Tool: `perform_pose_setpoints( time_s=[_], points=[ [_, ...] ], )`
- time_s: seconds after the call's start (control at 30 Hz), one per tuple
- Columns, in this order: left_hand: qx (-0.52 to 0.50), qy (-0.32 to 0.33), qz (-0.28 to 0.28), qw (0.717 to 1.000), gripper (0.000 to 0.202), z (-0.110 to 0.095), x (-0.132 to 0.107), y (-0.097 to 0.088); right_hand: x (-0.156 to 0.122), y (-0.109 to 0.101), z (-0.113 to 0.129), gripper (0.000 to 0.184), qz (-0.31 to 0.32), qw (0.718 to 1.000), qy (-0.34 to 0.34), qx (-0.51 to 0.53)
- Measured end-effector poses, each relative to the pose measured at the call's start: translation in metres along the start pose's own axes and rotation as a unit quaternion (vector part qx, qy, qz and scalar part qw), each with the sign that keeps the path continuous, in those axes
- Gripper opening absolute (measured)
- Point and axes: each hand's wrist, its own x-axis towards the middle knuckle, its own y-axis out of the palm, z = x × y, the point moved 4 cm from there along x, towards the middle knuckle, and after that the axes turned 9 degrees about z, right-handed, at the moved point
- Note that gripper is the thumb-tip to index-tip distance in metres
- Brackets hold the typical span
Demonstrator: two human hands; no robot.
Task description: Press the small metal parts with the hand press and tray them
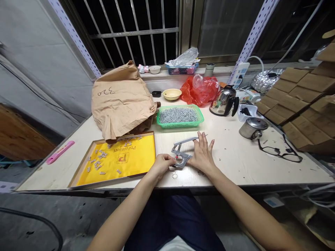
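Observation:
A grey hand press (183, 158) with a spring and a long lever stands on the table in front of me. My right hand (202, 153) lies over the lever's end, fingers long across it and thumb down by the frame, gripping the tool. At the press's left side, by a small red part, my left hand (162, 164) is closed in a pinch; what sits between its fingertips is too small to make out. Left of it, a shallow box lid lined in yellow (141, 153) bears several small silver metal pieces (97, 164).
Behind the press is a green basket (180, 125) full of small metal parts. A large paper bag (123, 101) stands back left. To the right are a kettle (222, 101), a steel mug (252, 128) and eyeglasses (281, 153). A pink-handled tool (60, 152) lies far left.

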Motion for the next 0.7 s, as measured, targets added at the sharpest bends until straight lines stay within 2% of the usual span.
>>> perform_pose_setpoints(
  time_s=[0.23, 0.37, 0.47, 0.57, 0.7],
  points=[
    [-0.026, -0.008, 0.000, 1.000, 0.011, 0.001, -0.004, 0.003, -0.002, -0.002, 0.003, 0.075, -0.023, 1.000, -0.013, -0.002],
    [-0.043, -0.021, -0.005, 0.999, 0.012, -0.001, -0.007, 0.003, 0.000, -0.007, 0.002, 0.057, -0.040, 0.999, -0.023, -0.005],
    [-0.090, -0.026, 0.013, 0.995, 0.019, -0.006, -0.012, 0.005, 0.001, -0.006, 0.001, 0.041, -0.015, 1.000, -0.010, -0.012],
    [-0.143, -0.030, 0.025, 0.989, 0.030, -0.013, -0.018, 0.005, -0.001, -0.001, 0.002, 0.039, 0.017, 1.000, -0.009, -0.015],
    [-0.153, -0.039, 0.029, 0.987, 0.026, -0.022, -0.022, 0.003, -0.003, 0.003, 0.006, 0.030, 0.014, 0.999, -0.043, -0.029]
  ],
)
